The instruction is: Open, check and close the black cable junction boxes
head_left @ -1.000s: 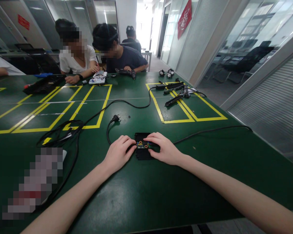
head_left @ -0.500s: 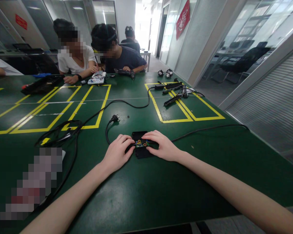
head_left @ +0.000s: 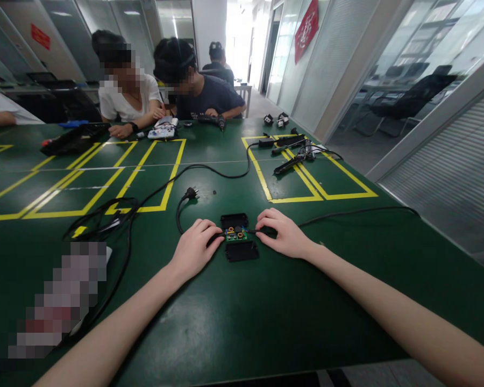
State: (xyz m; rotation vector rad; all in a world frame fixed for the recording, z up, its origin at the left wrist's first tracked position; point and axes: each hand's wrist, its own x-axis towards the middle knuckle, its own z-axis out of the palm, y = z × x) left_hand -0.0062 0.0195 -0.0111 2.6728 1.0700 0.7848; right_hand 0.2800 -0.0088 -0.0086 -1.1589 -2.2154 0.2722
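A small green circuit board [head_left: 236, 233] with copper-coloured coils lies between two black plastic case halves, the far half [head_left: 234, 220] and the near half [head_left: 242, 251]. My left hand [head_left: 197, 247] pinches the black cable at the board's left end; this cable loops back to a power plug [head_left: 191, 193]. On the other side, my right hand [head_left: 284, 234] is closed on the black power cord [head_left: 347, 213], a little away from the board's right end. Parts of both cables are hidden by the fingers.
A coiled black cable [head_left: 100, 220] and a blurred-out flat object [head_left: 60, 301] lie to the left on the green table [head_left: 210, 333]. Further back right are tools and dark parts [head_left: 290, 161]. Across the table, co-workers sit near a power drill [head_left: 212, 120] and a black tray [head_left: 75, 140].
My right hand has moved right, off the board's edge and along the cord, so more of the board and both case halves shows. My left hand keeps its pinch.
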